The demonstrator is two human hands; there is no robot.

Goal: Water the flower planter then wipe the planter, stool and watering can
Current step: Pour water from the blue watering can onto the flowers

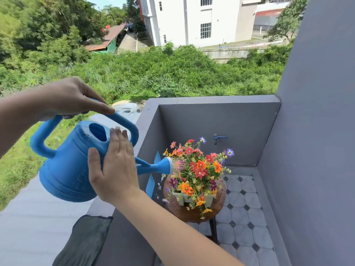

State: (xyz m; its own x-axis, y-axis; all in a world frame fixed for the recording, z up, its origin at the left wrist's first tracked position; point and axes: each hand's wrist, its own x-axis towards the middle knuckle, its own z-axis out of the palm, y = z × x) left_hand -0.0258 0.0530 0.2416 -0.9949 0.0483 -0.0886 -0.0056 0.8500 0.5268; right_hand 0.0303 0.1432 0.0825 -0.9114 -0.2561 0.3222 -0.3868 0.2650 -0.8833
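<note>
Both hands tilt the blue watering can (65, 166), showering the flower planter (194, 196).

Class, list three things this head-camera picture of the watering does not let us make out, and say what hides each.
1. Water level in the watering can: opaque blue wall.
2. Soil in the planter: covered by flowers.
3. Stool legs: mostly hidden under its seat.

A blue tap (220, 138) juts from the grey parapet wall (211, 116) at twelve o'clock. A dark cloth (86, 240) drapes over the ledge at seven o'clock. White-and-black floor tiles (244, 223) spread at five o'clock.
</note>
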